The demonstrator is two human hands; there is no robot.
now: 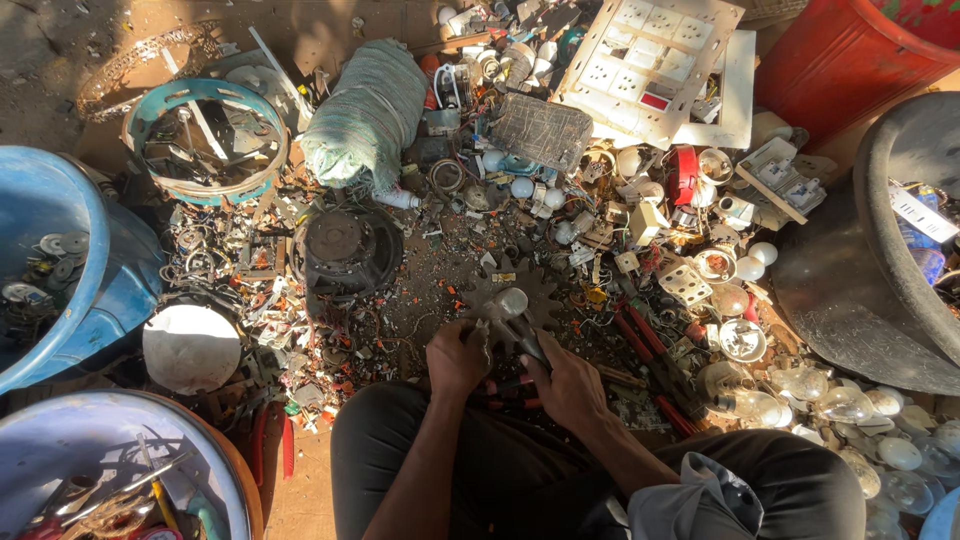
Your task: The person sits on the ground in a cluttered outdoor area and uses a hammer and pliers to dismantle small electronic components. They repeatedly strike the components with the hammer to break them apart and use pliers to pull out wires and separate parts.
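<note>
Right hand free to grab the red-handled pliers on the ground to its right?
Probably not as things stand. The right hand is wrapped around a hammer handle, so it is occupied. The red-handled pliers lie close by on top of the scrap with nothing over them, so the path looks clear once the hammer is dropped.

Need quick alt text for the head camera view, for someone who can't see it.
A seated person's left hand and right hand grip a hammer over scattered electrical scrap. Glass bulbs lie right, a blue tub left.
</note>
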